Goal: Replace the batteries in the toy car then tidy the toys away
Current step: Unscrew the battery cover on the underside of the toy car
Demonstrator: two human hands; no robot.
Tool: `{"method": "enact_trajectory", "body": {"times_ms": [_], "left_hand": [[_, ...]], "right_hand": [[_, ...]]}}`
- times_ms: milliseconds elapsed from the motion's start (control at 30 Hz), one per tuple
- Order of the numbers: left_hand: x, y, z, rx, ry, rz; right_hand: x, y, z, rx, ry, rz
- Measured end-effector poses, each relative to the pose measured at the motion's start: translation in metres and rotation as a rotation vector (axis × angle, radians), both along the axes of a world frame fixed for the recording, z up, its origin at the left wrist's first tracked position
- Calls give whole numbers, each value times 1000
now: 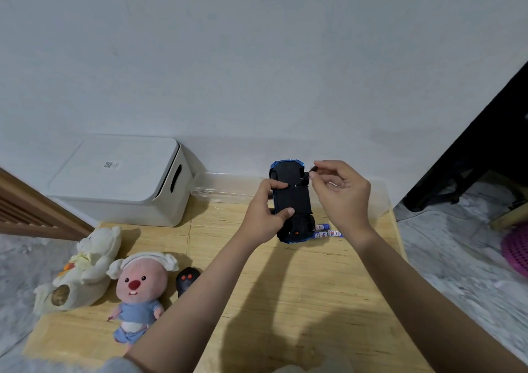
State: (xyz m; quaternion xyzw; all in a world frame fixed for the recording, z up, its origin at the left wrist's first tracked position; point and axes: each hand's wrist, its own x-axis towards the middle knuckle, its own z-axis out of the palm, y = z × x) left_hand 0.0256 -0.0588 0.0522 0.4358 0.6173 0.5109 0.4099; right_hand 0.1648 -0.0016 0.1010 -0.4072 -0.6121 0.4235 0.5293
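Head camera looks down on a low wooden table [285, 301] set against a pale wall. At the far left a cream plush bear [85, 269] lies on its back at the table's edge. Just right of it sits a pink-faced plush doll [140, 289] in blue clothes and a white cap, and beside that a small black remote [186, 280] with two orange buttons. Behind these toys, on the floor against the wall, stands a white storage box [123, 181] with its lid on and a slot handle in its side. A clear plastic bin [228, 188] lies along the back of the table to the right of the box.

Near the middle, the left hand [264, 215] grips the toy car [293, 204], thumb and fingers curled round its side. The car is held above the table, underside facing the camera, with blue bodywork showing at its far end. Under its near end, two blue-and-white batteries [325, 231] lie side by side on the table.

To the right, the right hand [340, 192] pinches a small dark screwdriver [310, 174] between thumb and fingertips, its tip touching the car's underside near the far end. At the far right edge, a purple basket [515, 251] sits on the marbled floor beside dark furniture [485, 149].
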Motion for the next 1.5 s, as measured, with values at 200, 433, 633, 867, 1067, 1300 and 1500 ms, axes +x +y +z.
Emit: {"method": "enact_trajectory", "body": {"times_ms": [200,433,633,867,1067,1300,1500], "left_hand": [[0,2,1,7,27,10],[0,0,-2,-6,23,12],[1,1,-2,-14,18,19],[-2,4,-2,-25,20,39],[-2,5,-1,-19,28,39],[-3,5,-3,-20,32,27],[-1,5,-2,-19,33,26]], "right_hand": [[-3,0,0,79,-22,-57],[-4,0,-4,-11,13,3],[-6,-1,-6,141,-26,-92],[-4,1,-10,196,-65,-84],[-6,-1,-6,-2,68,-33],[-6,2,-6,73,19,6],[-10,3,-7,65,-6,-52]]}}
